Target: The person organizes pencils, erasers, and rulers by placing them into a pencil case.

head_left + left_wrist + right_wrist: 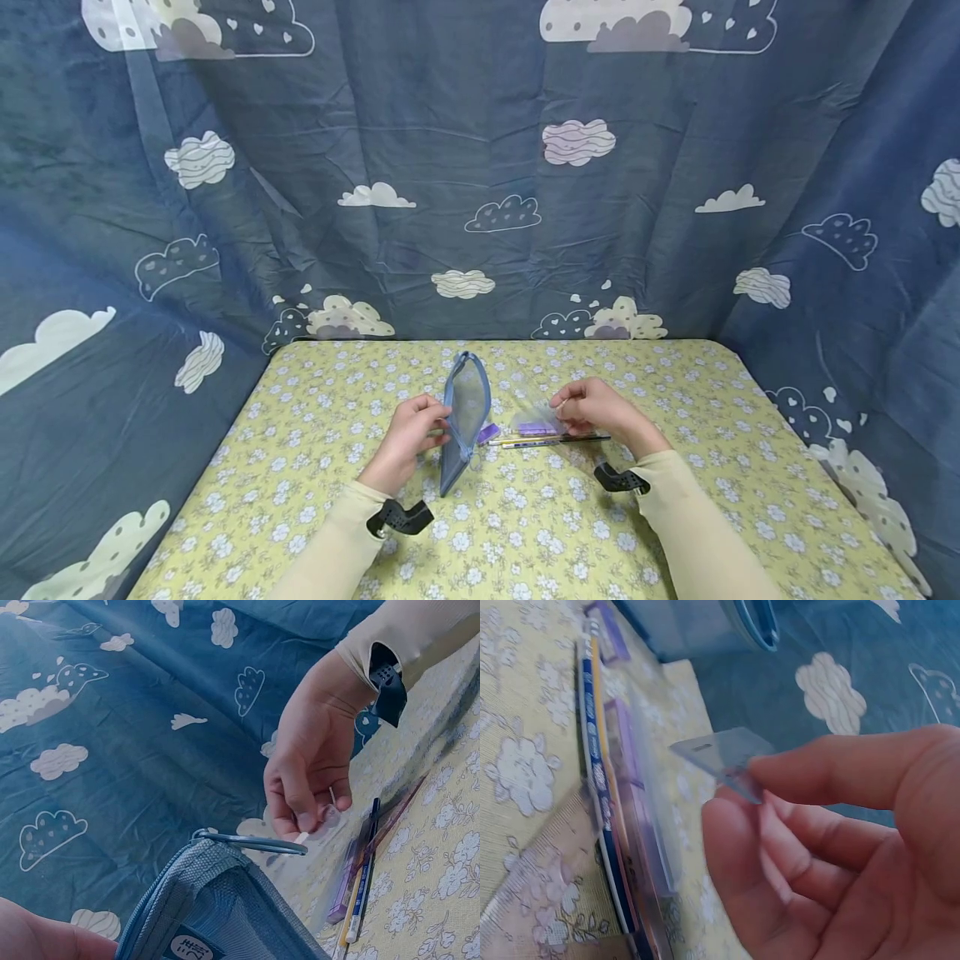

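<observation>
My left hand [408,433] grips the near side of a blue mesh zip pouch [454,468], which stands tilted with its mouth unzipped. A small label [193,946] shows inside it in the left wrist view. To the right, my right hand [602,410] pinches a clear plastic piece [724,754] between thumb and forefinger; its corner and a small slot show, but its full shape is hard to tell. Below that hand lie pencils [531,443] and a purple case [534,428]. A smaller purple piece [487,433] lies beside the pouch.
A transparent flat piece with straight edges [536,889], like a ruler or set square, lies by the pencils. Yellow flowered cloth [525,533] covers the table. Dark blue cloud-patterned curtains [420,250] hang behind it and along both sides.
</observation>
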### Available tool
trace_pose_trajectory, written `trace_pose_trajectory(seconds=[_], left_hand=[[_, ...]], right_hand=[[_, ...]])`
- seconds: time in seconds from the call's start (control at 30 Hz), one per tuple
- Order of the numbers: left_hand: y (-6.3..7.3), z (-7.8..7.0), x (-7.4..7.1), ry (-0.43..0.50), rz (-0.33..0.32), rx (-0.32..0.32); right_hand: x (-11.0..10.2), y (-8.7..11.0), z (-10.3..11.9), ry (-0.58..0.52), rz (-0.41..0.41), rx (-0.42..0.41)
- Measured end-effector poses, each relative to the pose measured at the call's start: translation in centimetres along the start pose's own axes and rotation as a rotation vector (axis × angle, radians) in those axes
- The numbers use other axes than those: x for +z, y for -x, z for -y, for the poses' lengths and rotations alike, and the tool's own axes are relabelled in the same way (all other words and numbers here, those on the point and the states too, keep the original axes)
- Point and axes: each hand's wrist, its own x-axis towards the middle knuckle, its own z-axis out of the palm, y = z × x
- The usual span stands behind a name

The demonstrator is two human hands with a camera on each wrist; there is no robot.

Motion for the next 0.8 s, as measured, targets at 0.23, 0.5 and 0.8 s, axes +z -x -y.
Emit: trace_pose_trajectory(seconds=[0.23,0.5,0.8], left_hand=[[0.0,0.1,0.0,0.0,0.001,0.004],[0.3,-0.1,-0.2,0.003,0.0,0.005],[0.3,-0.3,0.1,-0.031,-0.017,0.012]], right_hand=[[0.6,-0.1,0.8,-0.046,0.0,-0.004],[1.2,0.5,2.2,-0.078,0.057,-0.01],[1.2,2.2,3.5,-0.144,0.129,-0.009]])
